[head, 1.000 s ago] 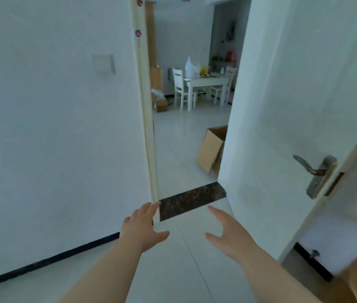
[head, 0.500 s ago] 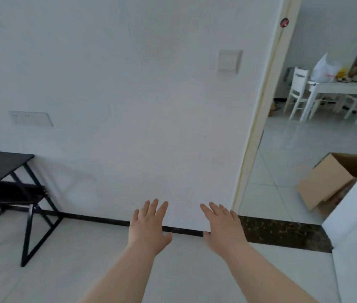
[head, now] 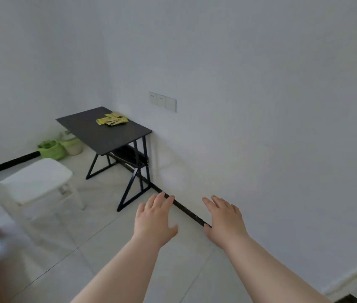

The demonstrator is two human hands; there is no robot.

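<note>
A bare white room corner, seen from head height looking down. My left hand [head: 154, 217] and my right hand [head: 224, 217] hang side by side low in the middle of the view. Both are palm down with fingers straight and slightly spread, holding nothing and touching nothing. Beyond them, to the left, a small black rectangular table [head: 98, 132] on crossed metal legs stands against the wall. On its far end, near the wall, lies a loose heap of flat yellow-green packets [head: 111, 120], well apart from both hands. I judge the packets light, thin and floppy, probably with a slick wrapper, so they would slide apart if scooped. Pinching several together by one edge between thumb and fingers looks the safer hold, or pressing down on the heap and gathering it. The hard, flat table top would let them skid. A white triple wall socket plate [head: 162, 101] sits above the table. Left of the table stand a white chair [head: 36, 179], a green woven basket [head: 51, 149] and a pale pot [head: 72, 144]. A black skirting strip [head: 186, 209] runs along the foot of the wall.
</note>
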